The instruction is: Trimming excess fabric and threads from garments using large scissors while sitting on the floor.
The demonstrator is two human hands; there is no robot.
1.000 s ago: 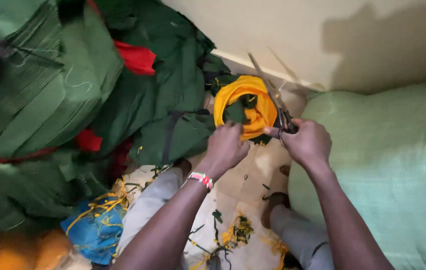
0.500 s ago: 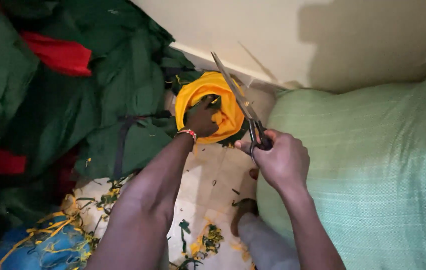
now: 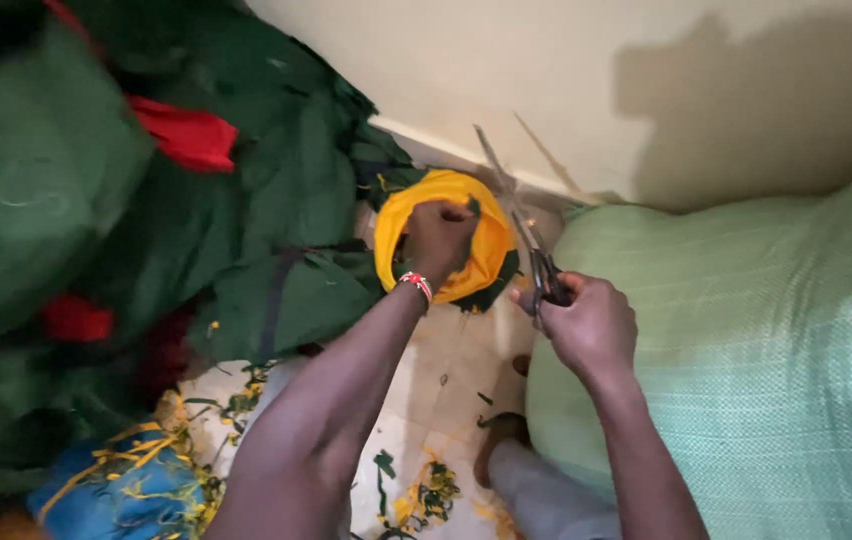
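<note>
To the far left of the fingers lay a heap of dark green cloth with red pieces showing through it; below it sat a blue bundle tangled with yellow and green trimmings.

The left hand was clenched on a yellow fabric piece, its fingers bunched into the cloth and holding it up off the floor, just in front of the green heap. The right hand was closed around the handles of a pair of scissors, whose blades (blurred, apparently parted) pointed up past the right edge of the yellow fabric. The step in hand appeared to be trimming that piece. The next cut would call for a taut edge fed between the blades, with the left fingertips kept clear of them.

To the right of the right hand, a pale green woven sack stood close beside the wrist and could crowd the scissor arm. The cream wall stood just beyond the blade tips.
</note>
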